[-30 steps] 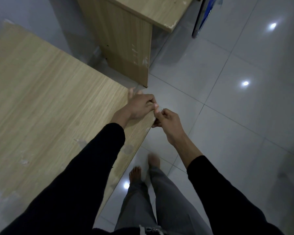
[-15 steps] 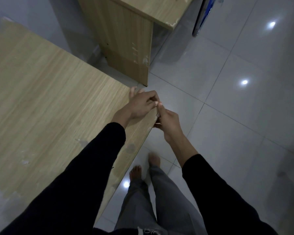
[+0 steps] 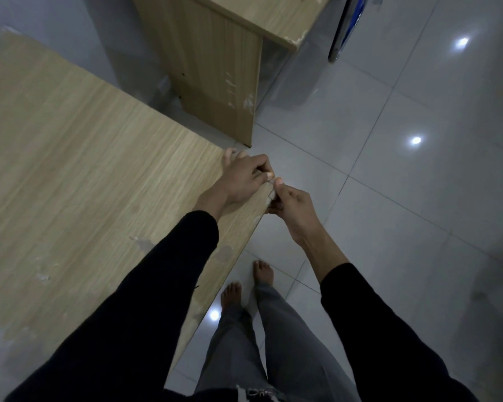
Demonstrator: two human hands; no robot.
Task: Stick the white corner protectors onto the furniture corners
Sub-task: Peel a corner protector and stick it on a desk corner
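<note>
A light wooden table point(image 3: 79, 175) fills the left of the view, its right corner lying under my hands. My left hand point(image 3: 241, 178) rests on the tabletop at that corner, fingers curled and pinching a small pale corner protector point(image 3: 272, 193) at the table's edge. My right hand point(image 3: 291, 204) meets it from the right, just off the table, thumb and fingers pinching the same piece. Most of the protector is hidden between the fingers.
A second wooden desk point(image 3: 224, 68) stands close behind the table corner, its side panel chipped. A blue-edged object point(image 3: 343, 27) leans at the top right. Glossy grey floor tiles point(image 3: 404, 198) stretch to the right. My bare feet point(image 3: 244, 285) stand beside the table edge.
My right hand has moved in against the table corner and both hands have tightened around the small piece. The left hand has stayed on the corner.
</note>
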